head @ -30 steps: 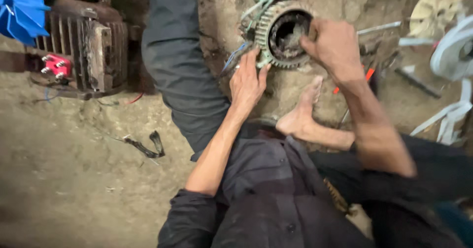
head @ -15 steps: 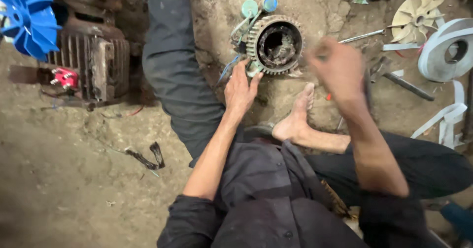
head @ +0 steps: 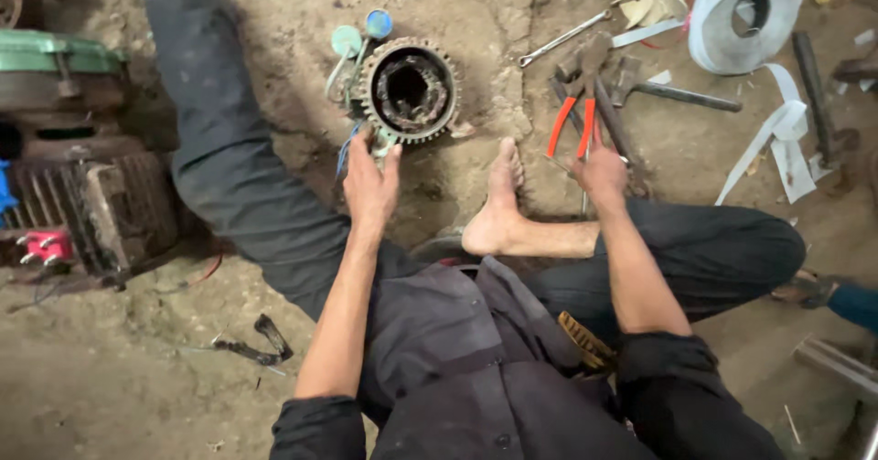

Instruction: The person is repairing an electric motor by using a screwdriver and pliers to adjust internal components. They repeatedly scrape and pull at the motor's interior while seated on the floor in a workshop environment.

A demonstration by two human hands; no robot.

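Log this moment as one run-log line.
left hand: touching ring-shaped motor stator | right hand: at orange-handled pliers, grip unclear | surface: dirt floor

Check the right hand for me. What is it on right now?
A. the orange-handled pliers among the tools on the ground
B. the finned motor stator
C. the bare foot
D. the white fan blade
A: the right hand rests at the orange-handled pliers, while the left hand touches the stator.
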